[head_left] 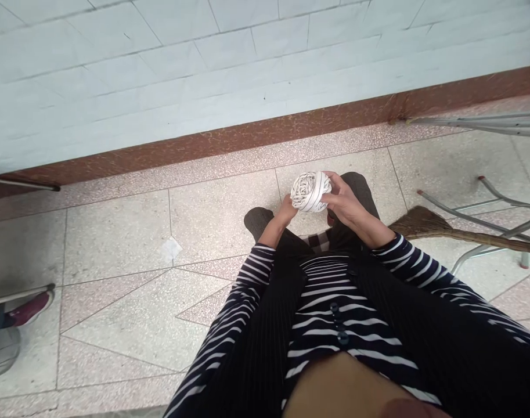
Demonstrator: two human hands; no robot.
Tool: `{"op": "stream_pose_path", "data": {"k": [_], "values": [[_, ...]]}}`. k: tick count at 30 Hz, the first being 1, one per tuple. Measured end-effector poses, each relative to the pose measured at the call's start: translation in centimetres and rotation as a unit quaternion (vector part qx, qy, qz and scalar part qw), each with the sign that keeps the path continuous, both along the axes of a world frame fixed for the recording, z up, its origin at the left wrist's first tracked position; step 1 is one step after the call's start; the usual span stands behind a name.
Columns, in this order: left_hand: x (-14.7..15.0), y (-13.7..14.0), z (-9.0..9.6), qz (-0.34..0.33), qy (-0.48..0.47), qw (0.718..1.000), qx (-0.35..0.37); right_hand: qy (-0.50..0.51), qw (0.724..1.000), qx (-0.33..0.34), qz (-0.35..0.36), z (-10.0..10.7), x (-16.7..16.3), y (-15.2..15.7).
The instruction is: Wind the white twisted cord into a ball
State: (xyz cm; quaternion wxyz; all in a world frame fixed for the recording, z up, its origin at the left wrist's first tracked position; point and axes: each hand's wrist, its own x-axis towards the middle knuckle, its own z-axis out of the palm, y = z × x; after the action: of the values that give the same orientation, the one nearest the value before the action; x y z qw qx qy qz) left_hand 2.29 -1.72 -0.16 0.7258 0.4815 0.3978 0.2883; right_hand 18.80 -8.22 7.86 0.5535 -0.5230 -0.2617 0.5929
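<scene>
A ball of white cord (307,190), wound in many overlapping turns, is held above my knees. Thin dark lines run along a flat band of it on the right side. My left hand (287,210) cups its lower left, with most of the fingers hidden behind the ball. From the right, my right hand (341,198) grips it, thumb across the front and fingers over the upper edge. No loose end of the cord can be made out.
A tiled wall with a brown skirting (230,134) runs ahead. To the right lie a straw broom (424,223) and metal chair legs (454,213). A white scrap (172,248) is on the floor at left. Another person's shoe (31,307) shows at the left edge.
</scene>
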Motion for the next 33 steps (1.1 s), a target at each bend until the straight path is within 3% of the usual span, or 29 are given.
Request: {"op": "stream_pose_path", "data": {"k": [4, 8, 10, 14, 17, 21, 24, 26, 29, 31, 33], "values": [[-0.4, -3.5, 0.3, -0.007, -0.076, 0.992, -0.102, -0.187, 0.978, 0.060, -0.072, -2.4, 1.0, 0.5], [-1.2, -5.9, 1.9, 0.046, -0.112, 0.983, -0.137, -0.427, 0.888, 0.146, -0.084, -4.1, 1.2, -0.2], [-1.8, -6.4, 2.9, 0.030, -0.092, 0.988, -0.121, -0.474, 0.865, 0.153, -0.053, -4.3, 1.3, -0.6], [-3.1, -6.1, 4.7, -0.001, -0.048, 0.997, -0.061, -0.452, 0.884, 0.111, 0.040, -4.5, 2.2, -0.5], [-3.8, -4.7, 4.9, 0.048, -0.019, 0.999, 0.001, -0.412, 0.899, 0.105, 0.100, -5.3, 2.2, -0.3], [-4.3, -3.4, 3.5, 0.121, 0.122, 0.977, 0.124, -0.333, 0.920, 0.094, 0.186, -7.7, 1.0, -1.3], [-4.8, -4.4, 1.5, 0.125, 0.179, 0.966, 0.136, -0.290, 0.930, 0.083, 0.212, -9.4, 0.1, -3.2], [-5.0, -5.6, 0.3, 0.140, 0.160, 0.973, 0.091, -0.280, 0.932, 0.089, 0.214, -10.0, -0.3, -4.5], [-4.5, -7.3, -1.1, 0.166, 0.095, 0.980, -0.062, -0.275, 0.928, 0.117, 0.223, -10.0, -1.0, -5.6], [-3.9, -8.0, -1.5, 0.148, 0.039, 0.973, -0.175, -0.272, 0.922, 0.136, 0.238, -9.5, -1.5, -5.7], [-3.5, -8.4, -1.6, 0.136, -0.005, 0.960, -0.245, -0.271, 0.916, 0.146, 0.257, -9.0, -1.9, -5.7]]}}
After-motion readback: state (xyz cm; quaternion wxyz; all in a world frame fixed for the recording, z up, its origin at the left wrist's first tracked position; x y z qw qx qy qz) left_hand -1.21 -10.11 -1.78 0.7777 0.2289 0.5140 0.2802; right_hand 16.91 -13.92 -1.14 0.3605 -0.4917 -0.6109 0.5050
